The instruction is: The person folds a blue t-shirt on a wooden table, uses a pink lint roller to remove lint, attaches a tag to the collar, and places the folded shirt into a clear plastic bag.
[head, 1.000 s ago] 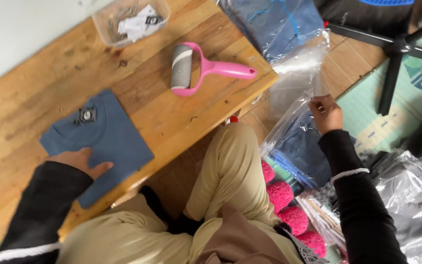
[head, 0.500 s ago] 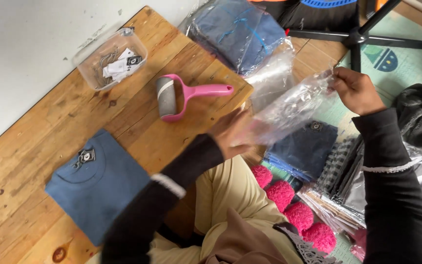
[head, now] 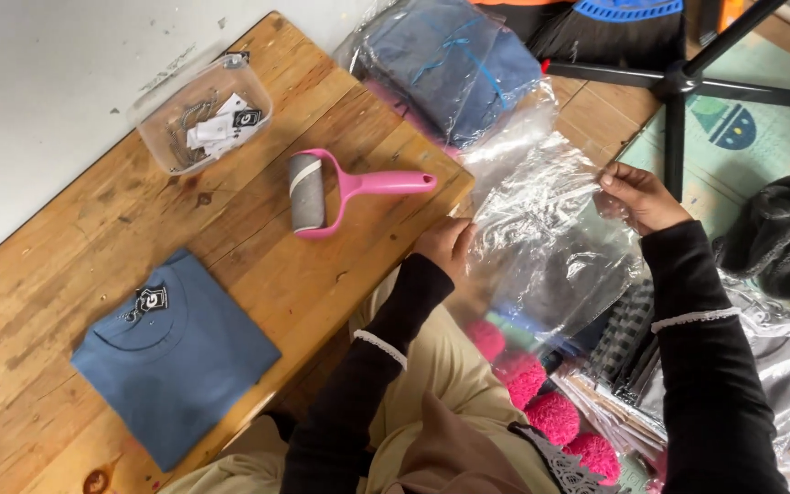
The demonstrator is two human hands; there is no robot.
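Left hand [head: 445, 245] now grips bag [head: 550, 229] (clear)

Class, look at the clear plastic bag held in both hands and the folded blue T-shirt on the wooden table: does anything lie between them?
Nothing visible does. Bare wood separates the folded blue T-shirt from the clear plastic bag; the pink lint roller lies farther up the wooden table, off that line.

Bright, even, diffuse daylight; shadows soft and faint. Strong glare streaks on clear plastic bag [head: 550, 229] and on wrapped bundle [head: 454, 69]. Wooden table [head: 93, 229] sharp. Slight wide-angle bending at edges.
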